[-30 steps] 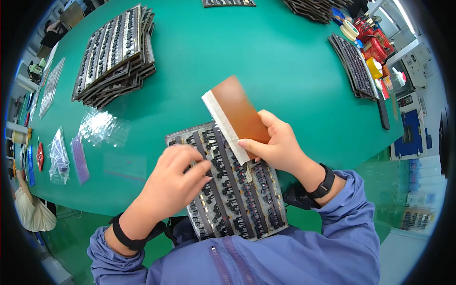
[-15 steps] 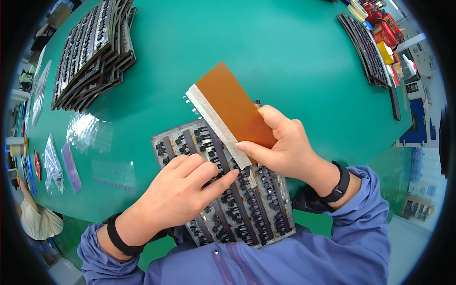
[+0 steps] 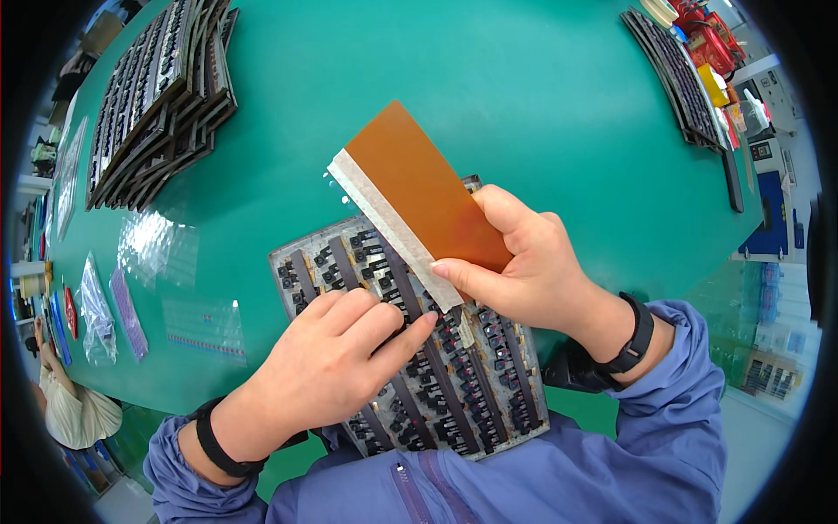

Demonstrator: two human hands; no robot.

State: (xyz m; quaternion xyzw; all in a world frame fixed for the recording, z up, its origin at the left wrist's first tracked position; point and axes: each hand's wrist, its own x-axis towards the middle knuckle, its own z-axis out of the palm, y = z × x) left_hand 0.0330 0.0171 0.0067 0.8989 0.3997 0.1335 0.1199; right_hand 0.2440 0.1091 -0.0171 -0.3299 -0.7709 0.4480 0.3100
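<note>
A flat orange-brown board (image 3: 419,188) with a whitish strip (image 3: 388,225) along its left edge is tilted over a tray. My right hand (image 3: 532,262) grips the board's lower right corner, thumb on top. Small pale bits poke out beyond the strip's upper left edge. Under it the metal tray (image 3: 441,384) carries rows of small black parts between dark bars. My left hand (image 3: 332,349) is over the tray's left part, fingers curled and the index fingertip close to the strip's lower end. Its thumb is hidden, and anything pinched there cannot be made out.
Similar loaded trays (image 3: 161,96) are stacked at the far left; another group of trays (image 3: 676,83) lies at the far right by red containers (image 3: 711,52). Clear plastic bags (image 3: 96,310) and a purple strip (image 3: 129,313) lie on the green table's (image 3: 332,70) left side. Someone's arm (image 3: 52,362) shows at far left.
The view has shifted slightly. The board's top edge sits a little higher and further left; fewer pale bits show beside the strip. Both hands keep nearly the same pose.
</note>
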